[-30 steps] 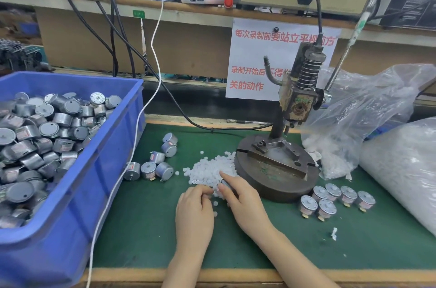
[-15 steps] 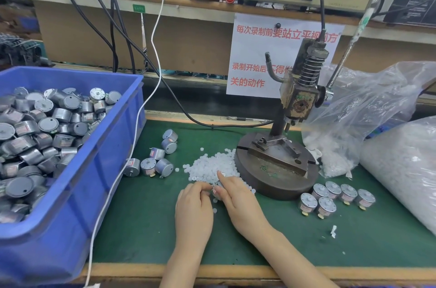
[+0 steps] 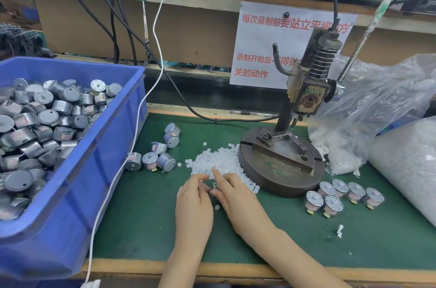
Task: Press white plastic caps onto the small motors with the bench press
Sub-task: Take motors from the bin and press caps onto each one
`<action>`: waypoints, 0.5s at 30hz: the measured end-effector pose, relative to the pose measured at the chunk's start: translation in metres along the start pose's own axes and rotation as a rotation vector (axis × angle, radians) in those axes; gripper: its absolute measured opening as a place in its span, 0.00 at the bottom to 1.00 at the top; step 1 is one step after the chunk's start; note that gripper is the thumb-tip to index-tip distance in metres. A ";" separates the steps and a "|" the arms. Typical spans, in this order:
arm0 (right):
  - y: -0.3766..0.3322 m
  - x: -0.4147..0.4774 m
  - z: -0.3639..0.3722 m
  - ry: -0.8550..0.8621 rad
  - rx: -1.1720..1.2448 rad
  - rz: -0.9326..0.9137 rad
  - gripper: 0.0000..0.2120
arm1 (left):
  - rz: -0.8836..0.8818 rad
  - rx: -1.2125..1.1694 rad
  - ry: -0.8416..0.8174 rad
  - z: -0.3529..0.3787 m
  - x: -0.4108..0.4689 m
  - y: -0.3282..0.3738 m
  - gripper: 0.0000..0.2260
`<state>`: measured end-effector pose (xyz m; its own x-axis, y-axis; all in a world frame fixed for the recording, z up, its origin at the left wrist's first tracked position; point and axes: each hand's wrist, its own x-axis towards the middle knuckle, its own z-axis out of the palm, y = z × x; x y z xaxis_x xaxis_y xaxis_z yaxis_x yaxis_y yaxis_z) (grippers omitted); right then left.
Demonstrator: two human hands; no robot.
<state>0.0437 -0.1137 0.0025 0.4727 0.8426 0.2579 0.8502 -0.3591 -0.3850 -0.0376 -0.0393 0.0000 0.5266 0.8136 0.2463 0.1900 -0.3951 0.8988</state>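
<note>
**Hands together at the cap pile**

Head view: the left hand (image 3: 193, 202) and the right hand (image 3: 238, 195) are seen close together on the green mat (image 3: 141, 217). They are at the near edge of the pile of white caps (image 3: 219, 161), which lies against the left side of the bench press (image 3: 306, 89) base. The right index finger is laid straight onto the caps, and the left fingers are curled toward it. A small metallic piece is glimpsed between the hands, but whether either hand grasps it cannot be told. Six loose motors (image 3: 151, 160) are scattered left of the pile, beside the blue bin (image 3: 70, 193) heaped with more. Six upright motors (image 3: 339, 193) are grouped right of the base, near a plastic bag (image 3: 377, 110).
</note>
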 end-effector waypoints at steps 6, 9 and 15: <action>-0.008 -0.005 0.005 0.104 -0.045 -0.064 0.21 | 0.041 0.027 -0.035 -0.003 0.000 -0.003 0.13; -0.009 -0.003 0.008 0.037 -0.071 -0.003 0.24 | 0.046 0.046 -0.043 -0.003 0.000 -0.004 0.12; -0.009 0.001 0.013 -0.031 -0.122 0.035 0.24 | 0.050 0.061 -0.068 -0.004 0.000 -0.004 0.13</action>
<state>0.0333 -0.1049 -0.0050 0.4967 0.8401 0.2179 0.8561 -0.4329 -0.2824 -0.0412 -0.0356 -0.0026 0.5911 0.7624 0.2633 0.2109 -0.4612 0.8619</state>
